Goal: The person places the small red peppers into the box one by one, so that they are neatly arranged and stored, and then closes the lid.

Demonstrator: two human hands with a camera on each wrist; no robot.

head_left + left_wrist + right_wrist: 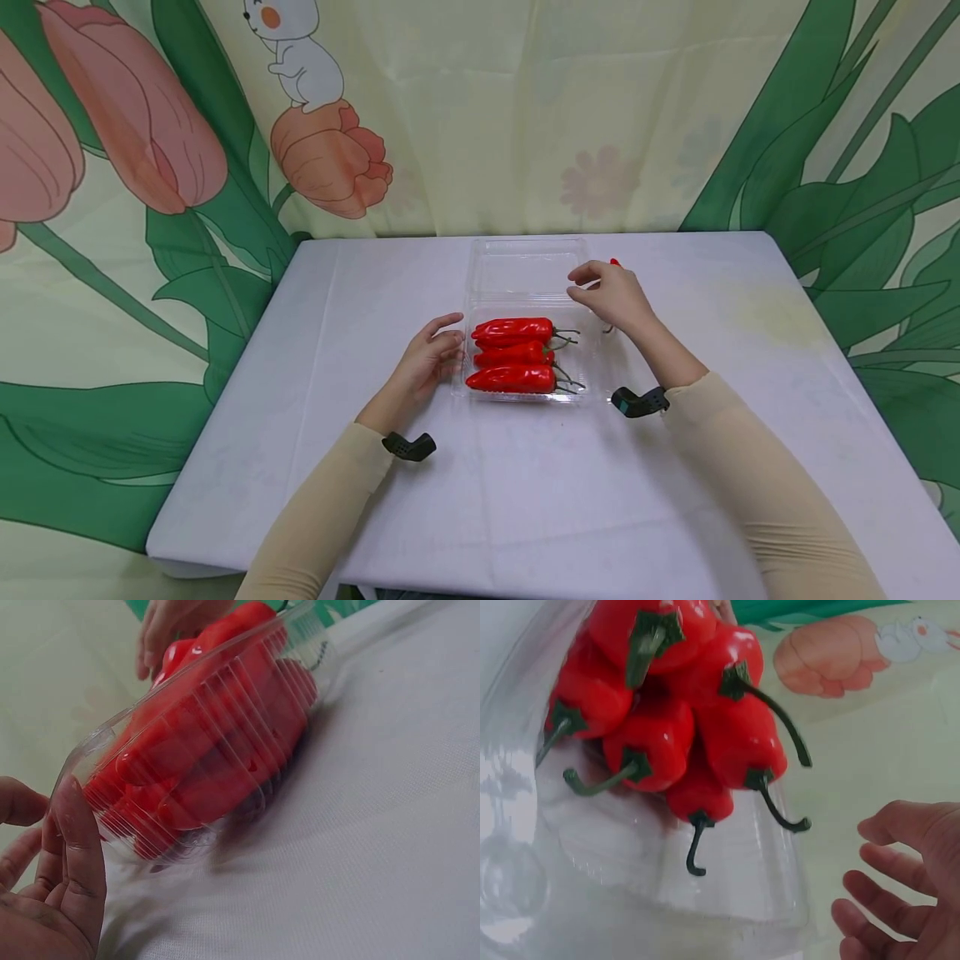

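Several glossy red peppers (pixel 512 379) with green stems lie stacked in a clear plastic clamshell box (pixel 525 398), stems to the right. Its lid (pixel 531 258) is folded back, away from the person. At the box's left wall is my left hand (pixel 423 362); its fingertips touch the rim, and the fingers are only loosely bent. My right hand (pixel 611 296) hovers beside the lid hinge, fingers relaxed and nothing in them. Another red pepper (pixel 615 262) shows just a red bit and a stem beyond the right hand, which hides most of it.
A white cloth (pixel 390 275) covers the table. Behind it hangs a curtain (pixel 487 125) printed with tulips and a rabbit. Black wrist cameras sit on both sleeves, the right one (pixel 639 402) near the box's front right corner.
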